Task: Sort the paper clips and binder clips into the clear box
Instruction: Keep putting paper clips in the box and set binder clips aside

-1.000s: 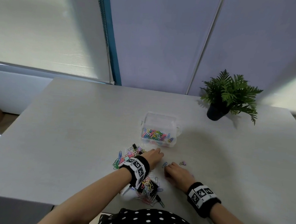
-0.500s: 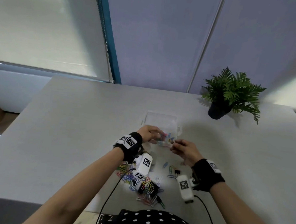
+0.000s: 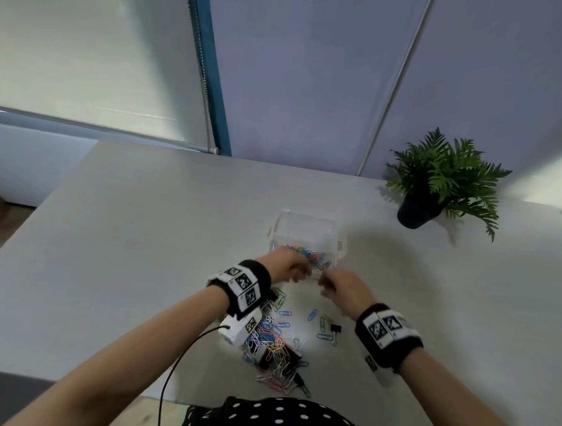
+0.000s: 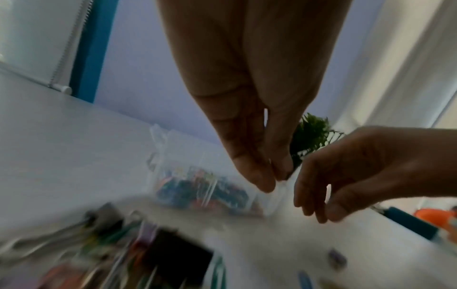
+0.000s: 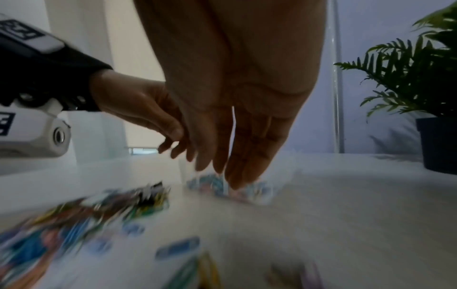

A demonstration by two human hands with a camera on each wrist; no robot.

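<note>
While our left hand [image 3: 288, 268] and right hand [image 3: 342, 287] hover with loosely extended, empty-looking fingers at the near edge of the clear box [image 3: 305, 231], the loose paper clips [image 3: 268, 337] lie behind us, nearer our left wrist.

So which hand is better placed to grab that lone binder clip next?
Right hand, probably: the binder clip lies just below it, while the left hand hangs further off, above the main pile.
</note>
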